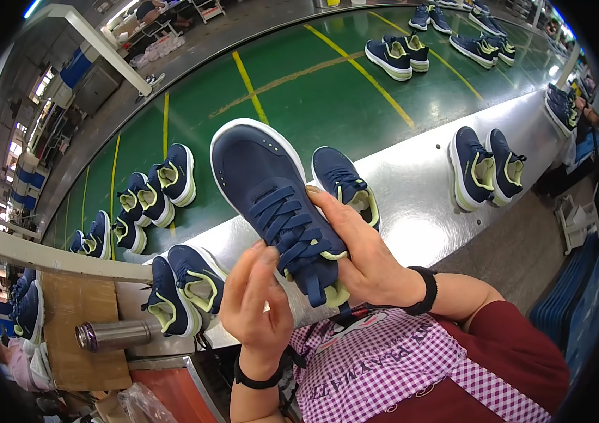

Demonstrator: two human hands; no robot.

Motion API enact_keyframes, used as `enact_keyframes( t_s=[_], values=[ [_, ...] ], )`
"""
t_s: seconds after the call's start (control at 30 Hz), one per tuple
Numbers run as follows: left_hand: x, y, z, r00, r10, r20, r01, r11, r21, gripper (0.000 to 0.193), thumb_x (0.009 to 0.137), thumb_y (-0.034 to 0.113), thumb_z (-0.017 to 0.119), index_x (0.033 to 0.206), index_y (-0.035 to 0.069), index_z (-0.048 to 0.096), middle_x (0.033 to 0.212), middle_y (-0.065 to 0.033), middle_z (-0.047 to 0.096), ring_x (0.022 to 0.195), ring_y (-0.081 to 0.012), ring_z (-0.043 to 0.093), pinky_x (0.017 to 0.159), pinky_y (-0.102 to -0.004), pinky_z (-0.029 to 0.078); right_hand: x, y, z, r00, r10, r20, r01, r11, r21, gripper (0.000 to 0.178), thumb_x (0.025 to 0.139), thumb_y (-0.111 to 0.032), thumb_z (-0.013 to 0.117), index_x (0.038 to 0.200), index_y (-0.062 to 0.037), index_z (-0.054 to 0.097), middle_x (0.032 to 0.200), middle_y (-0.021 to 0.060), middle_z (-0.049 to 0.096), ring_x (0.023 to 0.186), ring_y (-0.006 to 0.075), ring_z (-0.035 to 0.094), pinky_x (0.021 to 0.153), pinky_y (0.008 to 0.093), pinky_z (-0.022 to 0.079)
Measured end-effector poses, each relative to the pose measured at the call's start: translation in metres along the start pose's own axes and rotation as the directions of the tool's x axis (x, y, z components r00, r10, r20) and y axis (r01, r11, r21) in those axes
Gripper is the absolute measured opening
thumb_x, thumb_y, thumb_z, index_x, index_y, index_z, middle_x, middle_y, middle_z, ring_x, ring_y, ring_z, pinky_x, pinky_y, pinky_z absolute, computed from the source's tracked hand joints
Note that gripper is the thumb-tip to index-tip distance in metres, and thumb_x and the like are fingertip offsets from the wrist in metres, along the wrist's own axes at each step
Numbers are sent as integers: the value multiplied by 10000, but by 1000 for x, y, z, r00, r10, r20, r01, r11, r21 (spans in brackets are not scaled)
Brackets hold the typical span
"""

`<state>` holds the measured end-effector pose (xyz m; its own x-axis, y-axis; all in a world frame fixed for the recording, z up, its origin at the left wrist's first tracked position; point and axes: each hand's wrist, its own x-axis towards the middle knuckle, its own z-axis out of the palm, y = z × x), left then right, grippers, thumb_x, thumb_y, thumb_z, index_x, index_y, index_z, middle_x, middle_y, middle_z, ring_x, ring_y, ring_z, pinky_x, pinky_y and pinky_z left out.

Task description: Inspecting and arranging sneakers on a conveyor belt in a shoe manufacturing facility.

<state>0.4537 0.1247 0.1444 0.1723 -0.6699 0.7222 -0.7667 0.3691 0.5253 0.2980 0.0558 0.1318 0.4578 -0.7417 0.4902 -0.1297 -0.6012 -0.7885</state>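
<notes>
A navy sneaker [257, 166] with a white sole edge, navy crossed laces and pale green lining is held up before me, toe pointing up and to the left. My right hand [366, 257] grips it along its right side near the collar. Beside the laces, my left hand [257, 303] has its fingers bent and fingertips drawn together; whatever they may pinch is too small to make out. Behind the held shoe, a matching sneaker [345, 185] rests on the metal ledge, partly hidden by my right hand.
A metal ledge [412, 240] runs along a green conveyor belt [285, 84] with yellow lines. Sneaker pairs stand on the ledge at the right [472, 169] and left [165, 299]; several more are on the belt. A steel flask [112, 336] lies at lower left near cardboard [84, 303].
</notes>
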Motion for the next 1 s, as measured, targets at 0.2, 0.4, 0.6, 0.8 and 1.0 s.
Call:
enact_keyframes(
  t_s=[0.2,0.4,0.6,0.8,1.0],
  values=[
    [7,0,-7,993,26,113,-26,1000,5,341,770,-129,543,1061,1,664,1044,-155,613,906,-245,627,730,-301,529,-1,6,4,997,-72,-34,69,994,-90,675,750,4,542,1384,37,311,1322,263,428,1105,413,478,967,451,372],
    [33,-3,-13,974,193,116,-205,973,107,347,680,-66,688,1008,47,697,961,-79,634,779,-219,594,656,-316,498,0,-1,9,997,-77,10,78,980,-184,677,751,-26,565,1389,0,339,1272,280,428,1053,422,478,941,456,376],
    [39,-5,-34,795,157,586,-301,941,157,334,696,27,597,1029,17,623,883,-84,608,774,-234,619,637,-328,513,-17,-1,13,979,3,204,48,968,-246,687,756,-48,562,1404,-33,335,1249,262,419,996,395,467,900,446,365],
    [-6,-22,-35,526,37,850,-375,907,192,190,714,51,573,895,-3,571,755,-81,561,695,-217,612,562,-313,495,-55,13,31,889,116,442,8,963,-268,660,790,-87,542,1411,-61,322,1245,251,419,965,387,472,844,460,388],
    [-11,-34,-27,505,174,845,-581,793,184,129,689,85,584,800,30,549,693,-39,499,629,-158,557,489,-262,449,-53,17,39,835,135,533,99,916,-388,653,799,-128,561,1408,-80,331,1226,262,438,964,395,489,812,487,406]
  ],
)
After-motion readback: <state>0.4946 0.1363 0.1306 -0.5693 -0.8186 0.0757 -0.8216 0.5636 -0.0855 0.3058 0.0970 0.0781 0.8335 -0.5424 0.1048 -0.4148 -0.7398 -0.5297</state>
